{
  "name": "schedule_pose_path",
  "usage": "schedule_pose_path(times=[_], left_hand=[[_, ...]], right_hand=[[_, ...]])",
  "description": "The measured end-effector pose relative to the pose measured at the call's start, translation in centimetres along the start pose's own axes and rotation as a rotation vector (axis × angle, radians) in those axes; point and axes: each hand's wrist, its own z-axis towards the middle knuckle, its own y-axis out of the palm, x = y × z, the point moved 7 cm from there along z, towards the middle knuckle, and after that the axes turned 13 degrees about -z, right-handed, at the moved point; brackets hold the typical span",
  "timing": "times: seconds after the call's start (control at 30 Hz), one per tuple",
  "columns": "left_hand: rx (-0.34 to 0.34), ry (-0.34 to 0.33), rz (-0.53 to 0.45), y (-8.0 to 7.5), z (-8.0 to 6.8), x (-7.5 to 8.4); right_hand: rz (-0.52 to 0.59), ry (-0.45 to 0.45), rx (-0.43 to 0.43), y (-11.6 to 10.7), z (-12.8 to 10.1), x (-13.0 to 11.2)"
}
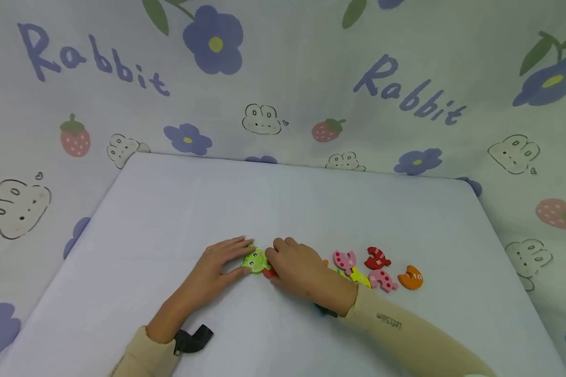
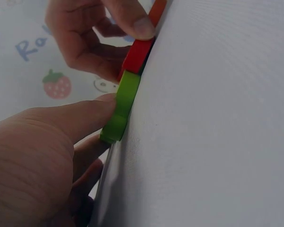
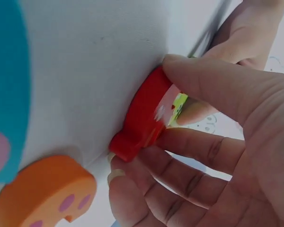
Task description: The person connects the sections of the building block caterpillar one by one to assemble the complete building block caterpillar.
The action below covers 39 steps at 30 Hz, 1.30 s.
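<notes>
A green puzzle piece [image 1: 255, 261] with a smiling face lies flat on the white table. My left hand [image 1: 215, 264] grips it between thumb and fingers at its left side. Against its right edge sits a red puzzle piece [image 3: 148, 113], which my right hand [image 1: 298, 268] pinches between thumb and fingers. In the left wrist view the green and red pieces touch end to end. From the head view most of the red piece is hidden under the right hand. An orange piece with purple spots [image 3: 47, 191] lies near the right fingers.
Right of the hands lie several loose pieces: pink [image 1: 344, 261], red numbered [image 1: 377, 258], yellow [image 1: 360, 277], pink numbered [image 1: 382, 280] and orange numbered [image 1: 411, 278]. A blue piece [image 3: 9, 90] lies close to the right wrist. Printed fabric [image 1: 283, 78] stands behind the table.
</notes>
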Motion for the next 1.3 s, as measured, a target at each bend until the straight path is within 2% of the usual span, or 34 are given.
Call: schedule_pose_path(times=[0.37, 0.57, 0.77, 0.87, 1.07, 1.3], left_hand=[[-0.013, -0.022, 0.004, 0.0, 0.1, 0.0], [-0.010, -0.006, 0.009, 0.0, 0.2, 0.2], [0.006, -0.016, 0.003, 0.0, 0.1, 0.0], [0.003, -0.027, 0.001, 0.2, 0.1, -0.2], [0.004, -0.062, 0.026, 0.2, 0.0, -0.6], [-0.004, -0.055, 0.022, 0.3, 0.1, -0.8]], right_hand=[[0.120, 0.020, -0.025, 0.3, -0.1, 1.1], [0.118, 0.029, -0.026, 0.3, -0.2, 1.0], [0.077, 0.036, 0.016, 0.3, -0.1, 1.3], [0.079, 0.045, -0.007, 0.4, -0.5, 2.1], [0.154, 0.057, -0.087, -0.1, -1.7, 4.2], [0.187, 0.105, -0.106, -0.9, -3.5, 7.1]])
